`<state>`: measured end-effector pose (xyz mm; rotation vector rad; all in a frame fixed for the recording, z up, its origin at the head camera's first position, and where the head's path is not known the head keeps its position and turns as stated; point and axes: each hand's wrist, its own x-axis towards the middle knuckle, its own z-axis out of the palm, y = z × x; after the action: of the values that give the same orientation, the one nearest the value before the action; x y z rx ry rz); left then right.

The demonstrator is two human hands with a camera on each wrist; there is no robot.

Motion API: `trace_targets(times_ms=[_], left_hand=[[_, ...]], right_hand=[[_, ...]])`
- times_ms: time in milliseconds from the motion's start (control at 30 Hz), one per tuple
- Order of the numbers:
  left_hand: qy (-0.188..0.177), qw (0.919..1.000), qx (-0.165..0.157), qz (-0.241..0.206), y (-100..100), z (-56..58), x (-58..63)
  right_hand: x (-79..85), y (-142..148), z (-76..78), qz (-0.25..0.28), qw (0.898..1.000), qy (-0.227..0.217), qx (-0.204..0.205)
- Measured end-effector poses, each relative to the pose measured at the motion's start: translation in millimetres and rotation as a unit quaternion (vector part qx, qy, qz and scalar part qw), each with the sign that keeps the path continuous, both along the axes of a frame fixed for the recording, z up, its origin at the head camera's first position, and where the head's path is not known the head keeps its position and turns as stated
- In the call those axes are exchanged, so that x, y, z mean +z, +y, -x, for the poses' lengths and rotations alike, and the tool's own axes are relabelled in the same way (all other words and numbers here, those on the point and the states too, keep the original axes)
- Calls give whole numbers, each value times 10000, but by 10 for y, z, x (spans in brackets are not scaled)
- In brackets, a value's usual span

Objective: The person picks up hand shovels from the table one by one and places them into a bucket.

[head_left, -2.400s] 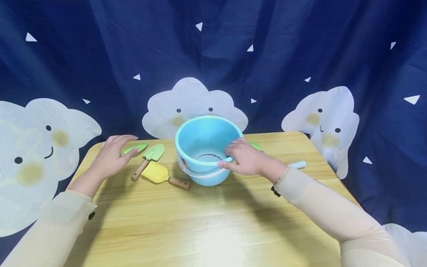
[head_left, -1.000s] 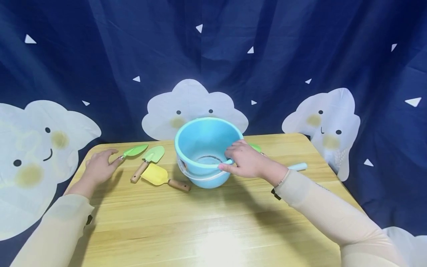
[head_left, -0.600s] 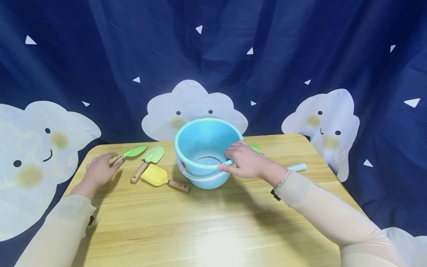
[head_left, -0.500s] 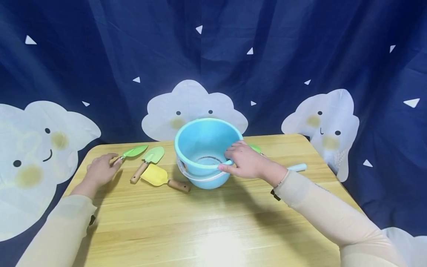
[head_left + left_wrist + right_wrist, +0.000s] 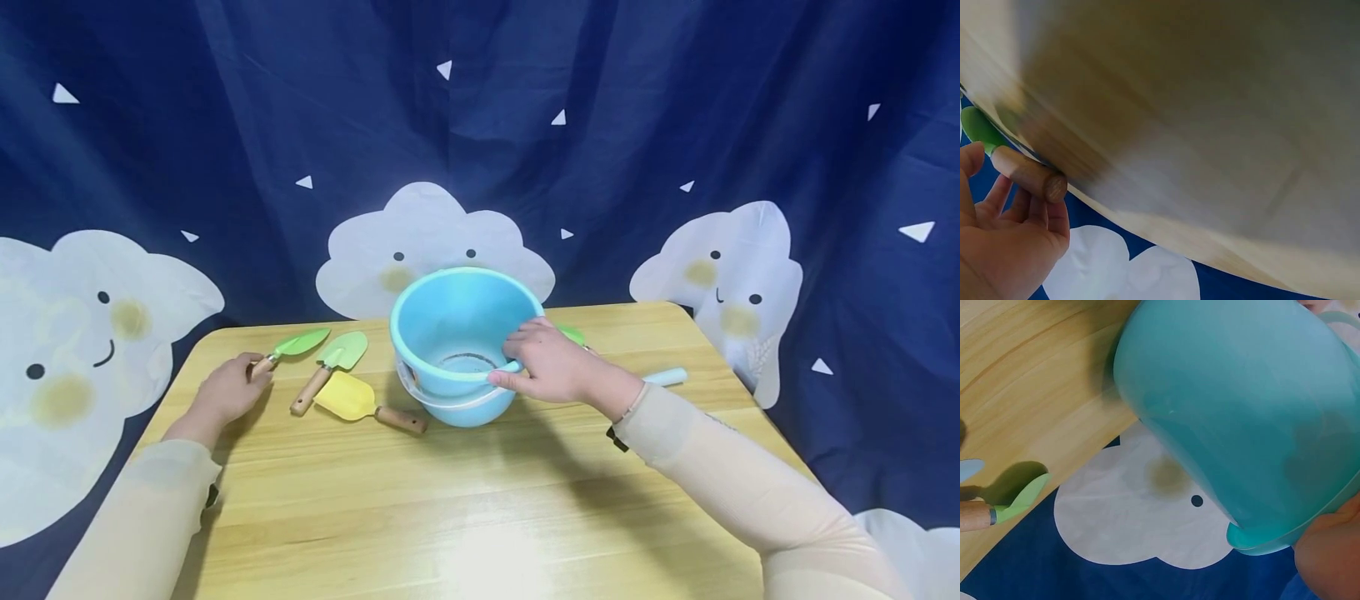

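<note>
In the head view my right hand (image 5: 551, 362) grips the rim of a light blue bucket (image 5: 420, 333) standing mid-table. Its thumb lies outside the near rim and its fingers reach over into the bucket. At the left, my left hand (image 5: 228, 392) holds the wooden handle of a bright green trowel (image 5: 303, 342). The left wrist view shows fingers curled about that handle (image 5: 1029, 172), thumb near the green blade. Beside it lie a pale green trowel (image 5: 347, 350) and a yellow scoop (image 5: 348, 396). Seen from the right wrist, the bucket (image 5: 1229, 394) fills most of the view.
Behind the bucket, partly hidden, lies another green trowel (image 5: 572, 334). A light blue handle (image 5: 666, 377) shows past my right forearm. The wooden table (image 5: 420, 517) ends at a dark blue curtain (image 5: 510, 100) printed with clouds.
My left hand has come down from above the bright green trowel, moved left and toward me, and now holds its wooden handle. The right hand and the bucket have stayed in place.
</note>
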<state>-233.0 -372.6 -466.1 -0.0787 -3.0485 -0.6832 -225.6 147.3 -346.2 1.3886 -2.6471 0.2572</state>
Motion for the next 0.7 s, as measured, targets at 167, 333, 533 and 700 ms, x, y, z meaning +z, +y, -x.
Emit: trace_targets(times_ms=[167,333,533,700], left_hand=[[-264,9996,-90,71,-22,30,-6],[-422,9984,-182,338,-22,68,16],[-476,9963,-244,675,19,70,63],[-629,9953,-206,713,47,62,87]], right_hand=[[-3,1,0,32,10000,19,23],[-1,1,-1,54,10000,27,38],[2,-1,-6,32,10000,-21,8],[4,4,-2,-1,10000,-28,-28]])
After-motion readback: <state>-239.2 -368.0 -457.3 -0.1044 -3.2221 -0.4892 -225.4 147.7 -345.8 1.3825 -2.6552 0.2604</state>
